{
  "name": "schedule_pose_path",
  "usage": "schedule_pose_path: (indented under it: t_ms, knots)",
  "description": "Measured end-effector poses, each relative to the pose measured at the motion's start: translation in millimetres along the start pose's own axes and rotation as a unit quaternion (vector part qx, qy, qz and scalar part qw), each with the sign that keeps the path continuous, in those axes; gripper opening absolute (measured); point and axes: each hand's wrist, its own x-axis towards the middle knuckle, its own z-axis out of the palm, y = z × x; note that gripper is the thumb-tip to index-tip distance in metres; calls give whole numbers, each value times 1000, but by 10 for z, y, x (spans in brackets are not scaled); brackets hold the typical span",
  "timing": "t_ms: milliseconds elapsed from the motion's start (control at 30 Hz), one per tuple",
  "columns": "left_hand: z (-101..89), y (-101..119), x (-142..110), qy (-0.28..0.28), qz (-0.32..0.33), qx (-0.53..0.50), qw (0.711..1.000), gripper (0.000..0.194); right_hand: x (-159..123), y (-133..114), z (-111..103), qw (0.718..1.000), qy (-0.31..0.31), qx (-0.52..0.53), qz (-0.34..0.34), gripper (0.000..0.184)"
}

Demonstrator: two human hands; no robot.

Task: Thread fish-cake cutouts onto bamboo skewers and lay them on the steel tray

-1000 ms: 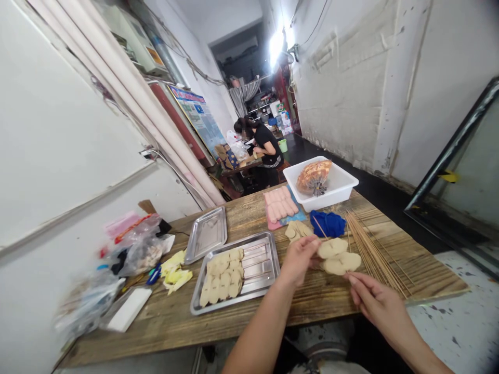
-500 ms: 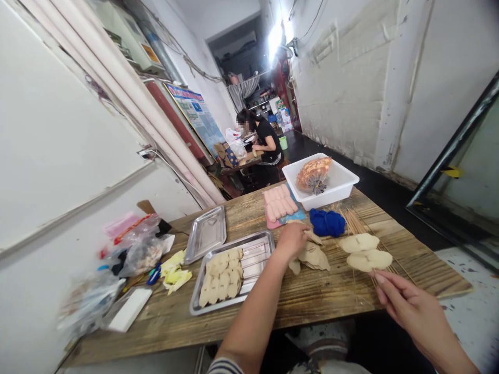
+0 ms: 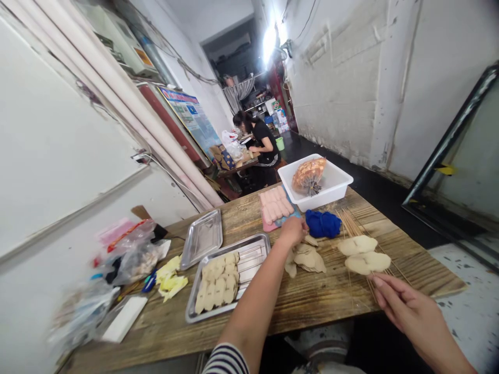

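Note:
My right hand (image 3: 407, 309) pinches the lower end of a thin wooden skewer (image 3: 372, 291). Two pale oval slices (image 3: 366, 262) of food are threaded on it, one above the other. My left hand (image 3: 294, 232) reaches across to the back of a loose pile of similar slices (image 3: 307, 258); its fingers are curled together and whatever they hold is hidden. A metal tray (image 3: 253, 267) left of that arm carries rows of finished skewers with slices (image 3: 218, 280). Bare wooden skewers (image 3: 353, 223) lie fanned out behind the held slices.
A white plastic tub (image 3: 331, 197) with a bagged bundle of skewers stands at the back. Beside it lie pink sausage-like pieces (image 3: 276, 204) and a blue cloth (image 3: 323, 223). An extra metal tray (image 3: 201, 239), yellow wrapping and plastic bags (image 3: 136, 254) occupy the left. A seated person (image 3: 263, 140) works beyond.
My left hand has lifted slightly and shifted toward the pile's back edge, its fingers drawn together. My right hand keeps the skewer in nearly the same place. The whole view has shifted a little.

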Motion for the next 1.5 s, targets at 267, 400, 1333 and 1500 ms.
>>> schedule_pose_path:
  t_ms: [267, 400, 1333, 1500]
  knots:
    - [-60, -44, -120, 56, -13, -179, 982, 5, -58, -1, 30, 997, -64, -31, 11, 48]
    - [-92, -105, -344, 61, -45, -310, 948, 16, -157, 56, 151, 992, -117, -40, 6, 44]
    - [-255, -110, -948, 136, -84, -641, 751, 25, -317, 237, 477, 972, -218, -87, 21, 43]
    - [-232, -61, -959, 149, -88, -625, 761, 27, -314, 212, 500, 976, -203, -74, 23, 44]
